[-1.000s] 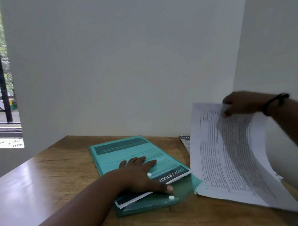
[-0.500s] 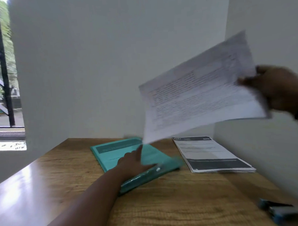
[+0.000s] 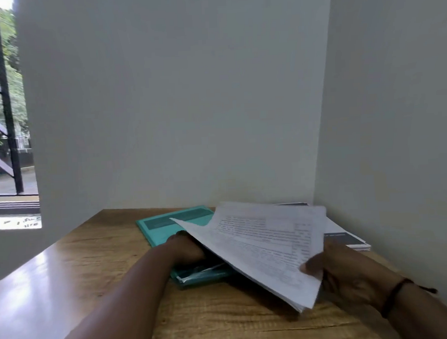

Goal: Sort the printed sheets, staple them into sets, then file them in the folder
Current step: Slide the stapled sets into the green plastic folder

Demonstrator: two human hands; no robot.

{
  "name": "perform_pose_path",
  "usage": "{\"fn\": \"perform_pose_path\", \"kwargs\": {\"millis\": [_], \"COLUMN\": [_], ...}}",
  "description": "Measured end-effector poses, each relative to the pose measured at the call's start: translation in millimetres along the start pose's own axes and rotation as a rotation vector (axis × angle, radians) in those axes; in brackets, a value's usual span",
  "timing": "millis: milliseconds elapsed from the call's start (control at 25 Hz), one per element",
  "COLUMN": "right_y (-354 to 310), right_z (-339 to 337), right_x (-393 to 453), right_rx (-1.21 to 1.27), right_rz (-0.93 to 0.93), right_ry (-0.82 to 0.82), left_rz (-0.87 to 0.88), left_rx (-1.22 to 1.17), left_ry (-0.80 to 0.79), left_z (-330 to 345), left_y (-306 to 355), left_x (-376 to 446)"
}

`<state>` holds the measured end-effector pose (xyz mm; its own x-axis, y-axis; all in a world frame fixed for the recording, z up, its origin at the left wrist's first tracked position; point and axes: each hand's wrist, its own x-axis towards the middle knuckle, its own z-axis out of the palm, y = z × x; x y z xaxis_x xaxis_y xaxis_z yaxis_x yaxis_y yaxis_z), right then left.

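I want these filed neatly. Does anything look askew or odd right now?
Slightly. White sheet edges poke out of the teal folder's near end under the left hand. The printed sheets in the right hand tilt and sag over the folder. Nothing looks torn or spilled.

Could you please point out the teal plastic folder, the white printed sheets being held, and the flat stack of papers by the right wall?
Teal plastic folder (image 3: 166, 224), head view, far left cover.
White printed sheets (image 3: 261, 244), head view, top page's middle.
Flat stack of papers (image 3: 348, 239), head view, dark band.
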<state>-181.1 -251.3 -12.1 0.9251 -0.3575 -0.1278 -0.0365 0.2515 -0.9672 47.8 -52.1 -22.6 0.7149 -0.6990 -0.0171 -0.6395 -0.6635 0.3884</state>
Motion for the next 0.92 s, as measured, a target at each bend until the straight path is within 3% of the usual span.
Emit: {"fn": "perform_pose_path", "kwargs": {"millis": [160, 320, 520, 920], "right_y": [10, 11, 26, 38], "right_z": [-17, -21, -20, -8], "right_x": [-39, -70, -78, -97], "right_rx": [-0.022, -0.020, -0.277, -0.437], "right_rz": [0.044, -0.085, -0.215, -0.315], "right_ry": [0.007, 0.140, 0.329, 0.375], "left_rz": [-0.075, -0.028, 0.114, 0.129], "left_rx": [0.052, 0.131, 0.096, 0.225], "left_ry": [0.016, -0.022, 0.035, 0.113], "left_z": [-10, -19, -16, -14], "left_y": [-19, -7, 0, 10], "left_x": [11, 9, 10, 5]}}
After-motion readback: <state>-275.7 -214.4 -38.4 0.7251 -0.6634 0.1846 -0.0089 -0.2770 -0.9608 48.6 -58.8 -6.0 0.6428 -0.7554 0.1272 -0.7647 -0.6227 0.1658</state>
